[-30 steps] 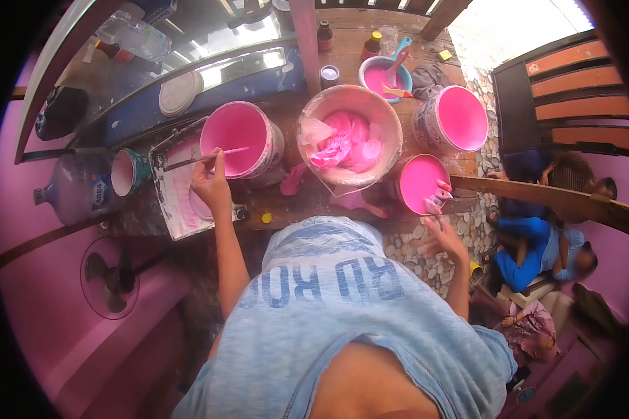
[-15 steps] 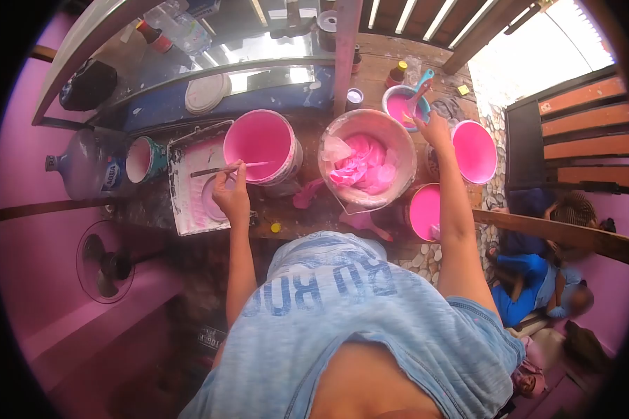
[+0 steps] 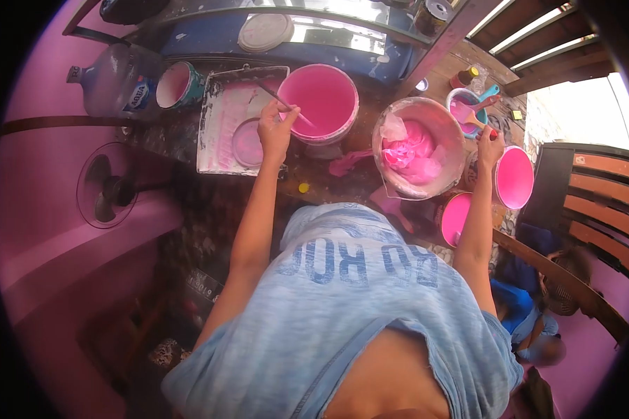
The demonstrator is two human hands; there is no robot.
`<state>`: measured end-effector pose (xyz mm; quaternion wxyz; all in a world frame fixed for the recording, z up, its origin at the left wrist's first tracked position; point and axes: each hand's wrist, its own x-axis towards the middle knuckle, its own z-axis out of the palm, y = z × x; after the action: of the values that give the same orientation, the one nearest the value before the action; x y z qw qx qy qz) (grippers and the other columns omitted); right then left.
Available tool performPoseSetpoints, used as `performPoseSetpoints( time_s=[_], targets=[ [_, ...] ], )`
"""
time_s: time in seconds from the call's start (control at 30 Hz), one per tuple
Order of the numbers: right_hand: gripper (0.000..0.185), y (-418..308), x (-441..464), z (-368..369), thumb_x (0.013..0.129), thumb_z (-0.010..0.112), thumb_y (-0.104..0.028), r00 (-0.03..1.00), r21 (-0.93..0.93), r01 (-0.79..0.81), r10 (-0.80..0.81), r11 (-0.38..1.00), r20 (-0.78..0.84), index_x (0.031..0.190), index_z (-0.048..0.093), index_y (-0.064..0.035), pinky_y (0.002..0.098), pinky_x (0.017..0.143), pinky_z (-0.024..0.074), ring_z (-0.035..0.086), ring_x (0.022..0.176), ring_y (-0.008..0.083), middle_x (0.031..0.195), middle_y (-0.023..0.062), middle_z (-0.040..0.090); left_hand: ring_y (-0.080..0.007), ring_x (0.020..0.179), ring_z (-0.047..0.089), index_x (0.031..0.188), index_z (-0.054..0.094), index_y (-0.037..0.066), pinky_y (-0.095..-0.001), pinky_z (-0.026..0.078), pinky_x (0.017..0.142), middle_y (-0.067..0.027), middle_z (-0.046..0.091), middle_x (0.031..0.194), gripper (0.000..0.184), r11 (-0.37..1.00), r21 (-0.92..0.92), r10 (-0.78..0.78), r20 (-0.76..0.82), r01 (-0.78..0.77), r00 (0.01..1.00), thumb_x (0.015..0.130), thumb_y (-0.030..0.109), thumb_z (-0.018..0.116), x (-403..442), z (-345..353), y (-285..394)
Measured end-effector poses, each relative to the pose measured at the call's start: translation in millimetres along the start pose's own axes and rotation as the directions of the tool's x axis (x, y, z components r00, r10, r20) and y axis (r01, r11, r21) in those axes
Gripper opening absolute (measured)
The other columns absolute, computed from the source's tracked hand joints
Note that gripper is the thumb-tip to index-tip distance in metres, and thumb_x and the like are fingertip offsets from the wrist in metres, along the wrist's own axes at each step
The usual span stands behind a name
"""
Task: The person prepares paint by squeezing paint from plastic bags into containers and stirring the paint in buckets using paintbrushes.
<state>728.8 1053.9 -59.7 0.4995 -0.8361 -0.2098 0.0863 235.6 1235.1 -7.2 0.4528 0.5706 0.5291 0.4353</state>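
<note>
My left hand (image 3: 276, 133) pinches a thin stick (image 3: 278, 96), whose lower end is inside a white bucket (image 3: 353, 115) coated with pink paint. My right hand (image 3: 491, 146) is closed on a red-handled tool (image 3: 494, 134); its pale flat end (image 3: 476, 119) reaches to a small blue-rimmed bowl (image 3: 457, 93) of pink paint. Whether that end is a brush or a blade I cannot tell. Two more handles, one turquoise (image 3: 489, 91), lean in the bowl. Between my hands stands a larger bucket (image 3: 393, 179) with crumpled pink plastic (image 3: 419, 150) in it.
A paint-smeared tray (image 3: 213, 133) lies left of the white bucket. Further left are a small green pot (image 3: 191, 91) and a large water bottle (image 3: 115, 84). Two pink-lined tubs (image 3: 516, 178) (image 3: 457, 216) stand at right. A wall fan (image 3: 112, 184) and seated people (image 3: 538, 328) are beyond.
The view has shifted, so the table's things sit higher and further right. My right hand has drawn back from the bowl, showing a red handle. The stick in my left hand is tilted more steeply.
</note>
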Motion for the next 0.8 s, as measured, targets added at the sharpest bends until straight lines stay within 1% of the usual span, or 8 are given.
performPoseSetpoints(
  time_s=[0.1, 0.3, 0.4, 0.43, 0.53, 0.63, 0.73, 0.8],
  targets=[
    [0.028, 2.0, -6.1, -4.9, 0.095, 0.062, -0.021, 0.996, 0.275, -0.085, 0.087, 0.958, 0.005, 0.101, 0.062, 0.0058, 0.0265, 0.055, 0.0549, 0.066, 0.061, 0.0148, 0.079, 0.0122, 0.069, -0.0307, 0.128, 0.049, 0.089, 0.073, 0.005, -0.0394, 0.037, 0.105, -0.0184, 0.058, 0.127, 0.017, 0.979, 0.189, 0.072, -0.002, -0.070, 0.997, 0.078, 0.016, 0.079, -16.0, 1.8, 18.0],
    [0.024, 11.2, -20.0, -8.7, 0.098, 0.058, -0.017, 0.957, 0.590, -0.239, 0.290, 0.771, 0.008, 0.102, 0.061, 0.0063, 0.0270, 0.065, 0.0574, 0.068, 0.070, 0.0185, 0.085, 0.0133, 0.069, -0.0319, 0.127, 0.049, 0.089, 0.073, 0.005, -0.0400, 0.041, 0.101, -0.0192, 0.052, 0.133, 0.019, 0.985, 0.172, -0.016, -0.080, 0.029, 0.997, 0.078, 0.018, 0.080, -43.0, 8.9, 36.4],
    [0.023, 4.2, -32.2, -16.6, 0.098, 0.058, -0.017, 0.946, 0.714, -0.242, 0.322, 0.657, 0.024, 0.103, 0.061, 0.0051, 0.0277, 0.070, 0.0571, 0.068, 0.078, 0.0200, 0.089, 0.0131, 0.068, -0.0318, 0.125, 0.050, 0.089, 0.073, 0.005, -0.0400, 0.043, 0.098, -0.0188, 0.052, 0.133, 0.019, 0.971, 0.239, 0.025, -0.119, 0.005, 0.993, 0.078, 0.019, 0.080, -47.6, 7.5, 27.5],
    [0.023, 1.6, -35.0, -21.9, 0.098, 0.058, -0.017, 0.940, 0.730, -0.261, 0.339, 0.632, 0.042, 0.105, 0.060, 0.0044, 0.0282, 0.071, 0.0566, 0.068, 0.080, 0.0200, 0.092, 0.0124, 0.067, -0.0319, 0.123, 0.051, 0.089, 0.073, 0.006, -0.0395, 0.043, 0.098, -0.0187, 0.051, 0.133, 0.020, 0.964, 0.261, 0.079, -0.115, -0.047, 0.990, 0.077, 0.020, 0.081, -47.0, 6.8, 21.2],
    [0.024, -14.7, -49.8, -37.1, 0.097, 0.060, -0.020, 0.945, 0.782, -0.235, 0.324, 0.578, 0.044, 0.106, 0.060, 0.0027, 0.0269, 0.072, 0.0548, 0.065, 0.079, 0.0174, 0.091, 0.0107, 0.066, -0.0318, 0.122, 0.052, 0.088, 0.073, 0.006, -0.0391, 0.043, 0.098, -0.0196, 0.052, 0.133, 0.019, 0.991, 0.129, 0.037, -0.164, -0.016, 0.986, 0.077, 0.019, 0.081, -45.7, 10.7, 11.6],
    [0.027, -35.1, -66.6, -54.5, 0.097, 0.060, -0.022, 0.961, 0.807, -0.195, 0.275, 0.558, 0.043, 0.109, 0.060, 0.0026, 0.0261, 0.073, 0.0541, 0.065, 0.080, 0.0158, 0.092, 0.0102, 0.067, -0.0319, 0.122, 0.052, 0.088, 0.073, 0.007, -0.0390, 0.044, 0.097, -0.0194, 0.053, 0.132, 0.017, 0.995, 0.089, 0.053, -0.183, -0.037, 0.982, 0.077, 0.017, 0.080, -45.7, 11.4, 5.2],
    [0.028, -95.8, -103.6, -61.5, 0.098, 0.060, -0.022, 0.977, 0.783, -0.182, 0.201, 0.594, 0.074, 0.111, 0.061, 0.0028, 0.0255, 0.073, 0.0534, 0.064, 0.081, 0.0146, 0.091, 0.0097, 0.068, -0.0313, 0.121, 0.054, 0.088, 0.072, 0.006, -0.0387, 0.044, 0.097, -0.0180, 0.055, 0.131, 0.016, 0.994, 0.102, 0.070, -0.187, -0.051, 0.980, 0.077, 0.015, 0.080, -45.0, 9.4, 3.8],
    [0.031, -129.0, -126.2, -54.7, 0.099, 0.059, -0.022, 0.983, 0.797, -0.181, 0.123, 0.577, 0.134, 0.113, 0.062, 0.0046, 0.0249, 0.071, 0.0529, 0.064, 0.079, 0.0139, 0.090, 0.0101, 0.068, -0.0310, 0.120, 0.055, 0.088, 0.072, 0.006, -0.0388, 0.045, 0.096, -0.0171, 0.058, 0.128, 0.015, 0.997, 0.044, 0.064, -0.194, -0.056, 0.979, 0.078, 0.014, 0.079, -44.1, 8.8, -2.0]
  ],
)
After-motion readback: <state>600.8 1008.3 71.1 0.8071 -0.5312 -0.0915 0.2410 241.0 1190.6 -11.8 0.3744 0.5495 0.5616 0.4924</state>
